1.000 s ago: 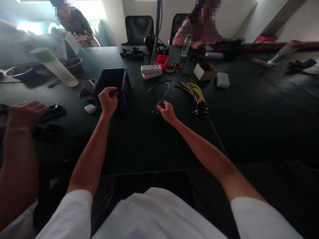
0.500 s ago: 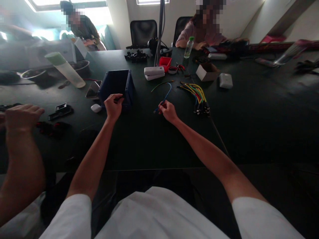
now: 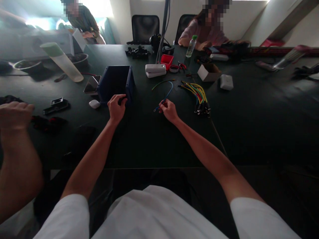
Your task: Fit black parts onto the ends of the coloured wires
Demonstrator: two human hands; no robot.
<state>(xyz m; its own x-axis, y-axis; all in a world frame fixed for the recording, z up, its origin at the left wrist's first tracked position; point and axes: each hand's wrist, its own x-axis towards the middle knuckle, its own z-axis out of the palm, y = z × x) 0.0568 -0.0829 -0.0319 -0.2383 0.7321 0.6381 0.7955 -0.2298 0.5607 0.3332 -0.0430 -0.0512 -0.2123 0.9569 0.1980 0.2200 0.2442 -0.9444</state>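
My right hand (image 3: 168, 109) pinches a blue wire (image 3: 171, 89) near its end, where a small metal ring terminal sticks out to the left of the fingers. From there the wire curves up and away. Beyond it lies a short green-yellow wire (image 3: 159, 83); whether the two join is unclear. My left hand (image 3: 117, 108) is at the front of a dark blue bin (image 3: 133, 81), thumb and fingers closed around something small and dark that I cannot make out. To the right rests a bundle of yellow, red, green and blue wires (image 3: 199, 93) with black ends and ring terminals.
Behind the wires are a white device (image 3: 156, 69), a red tray (image 3: 166, 60), red-handled pliers (image 3: 182, 65), a bottle (image 3: 191, 46) and an open box (image 3: 208, 73). A frosted tumbler (image 3: 63, 63) lies left. Another person's arm (image 3: 18, 149) reaches in at left.
My left hand has moved slightly right, toward the bin's front right corner. My right hand keeps its pinch on the blue wire. The view has shifted a little.
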